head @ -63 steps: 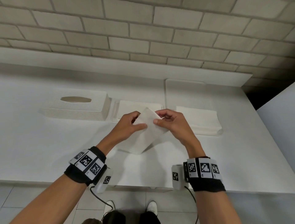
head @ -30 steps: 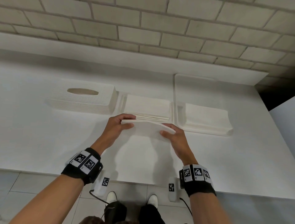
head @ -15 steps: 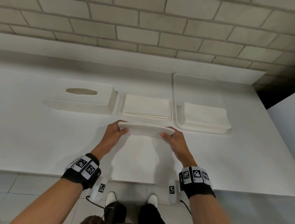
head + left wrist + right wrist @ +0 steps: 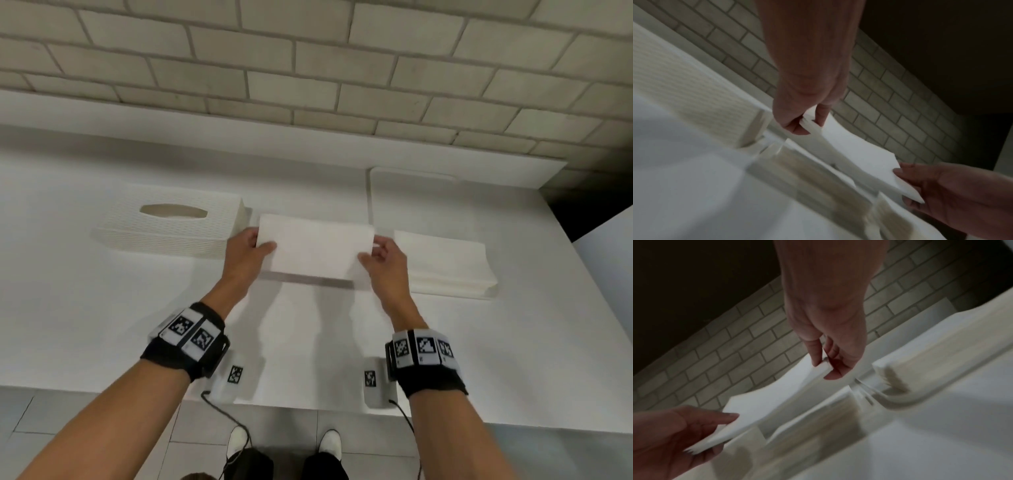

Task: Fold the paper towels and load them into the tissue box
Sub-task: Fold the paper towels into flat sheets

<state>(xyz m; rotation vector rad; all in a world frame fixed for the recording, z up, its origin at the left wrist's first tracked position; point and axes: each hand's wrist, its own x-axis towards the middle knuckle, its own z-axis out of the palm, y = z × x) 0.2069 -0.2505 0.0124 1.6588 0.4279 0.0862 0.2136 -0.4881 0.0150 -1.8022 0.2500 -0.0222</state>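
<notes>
White counter [image 4: 102, 325] under grey brick wall [image 4: 308, 68]. Folded paper towel [image 4: 315, 250] held flat in air above open tray of folded towels, just right of tissue box [image 4: 171, 224]. Left hand [image 4: 245, 255] and right hand [image 4: 387, 258] pinching opposite short ends, thumbs on top. White, limp, sagging mid-span. Risks, judged: fold springing open on release; landing skewed on pile beneath. Unfolded stack [image 4: 445, 260] further right.

Head view looks down; wrist views, close, share the held paper towel [image 4: 315, 250].
</notes>
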